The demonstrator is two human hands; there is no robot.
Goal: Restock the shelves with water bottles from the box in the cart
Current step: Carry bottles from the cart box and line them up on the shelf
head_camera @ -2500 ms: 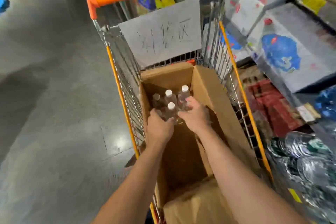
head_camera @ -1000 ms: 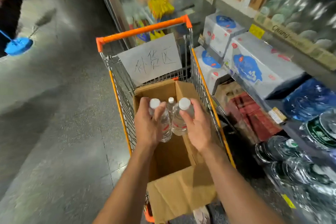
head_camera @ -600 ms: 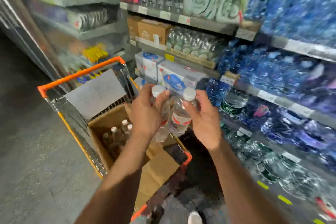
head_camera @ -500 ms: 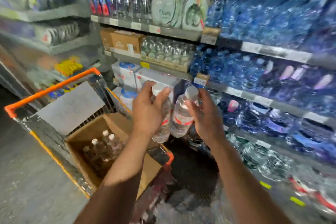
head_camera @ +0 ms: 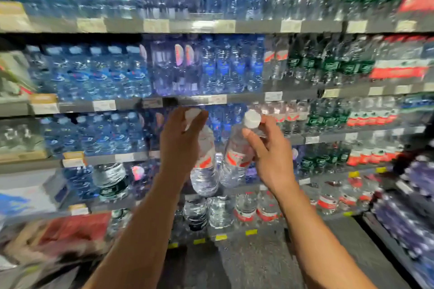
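Note:
My left hand [head_camera: 179,145] grips a clear water bottle [head_camera: 203,171] with a white cap and a red-and-white label, fingers curled round its neck. Beside it my right hand [head_camera: 270,157] holds a second such bottle [head_camera: 236,159] near its neck and shoulder. Both bottles hang side by side, almost touching, in front of the shelves [head_camera: 202,99]. A row of similar red-labelled bottles [head_camera: 285,115] stands on the shelf just right of my hands. The cart and its box are out of view.
Several shelf levels are packed with blue, green and red-labelled bottles; the picture is blurred by motion. Large bottles [head_camera: 245,209] stand on the lowest level. Grey floor [head_camera: 246,258] lies below. A red pack [head_camera: 75,227] sits at the lower left, and more stock [head_camera: 408,225] at the lower right.
I lifted two bottles out of the box in the cart and turned right to face the shelves. The cart has left the view; both bottles are now raised before the shelves.

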